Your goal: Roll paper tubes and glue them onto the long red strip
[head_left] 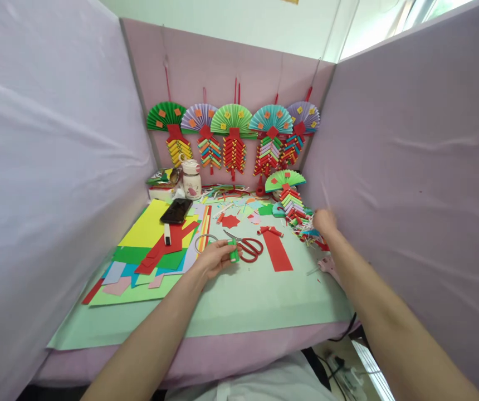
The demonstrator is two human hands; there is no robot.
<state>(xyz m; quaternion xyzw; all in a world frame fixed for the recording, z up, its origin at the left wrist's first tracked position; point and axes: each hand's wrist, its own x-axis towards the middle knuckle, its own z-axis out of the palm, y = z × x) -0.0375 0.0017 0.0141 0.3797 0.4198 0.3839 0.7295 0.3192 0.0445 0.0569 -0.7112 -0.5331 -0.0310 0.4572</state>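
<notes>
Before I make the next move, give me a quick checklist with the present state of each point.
1. Left hand holds the green paper piece: ok, between the fingers.
2. Right hand grip confirmed: cannot tell; it is at the paper scraps, fingertips hidden.
3. Scissors well away from the left hand: not ok, they lie close by its fingertips.
4. Red strip uncovered: not ok, red rolls lie across its far end.
5. Pink tool, apparently a glue gun, switched off: cannot tell.

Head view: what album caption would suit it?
Before hanging paper fans, the left hand holds a small green piece, the right hand at a heap of paper scraps.
</notes>
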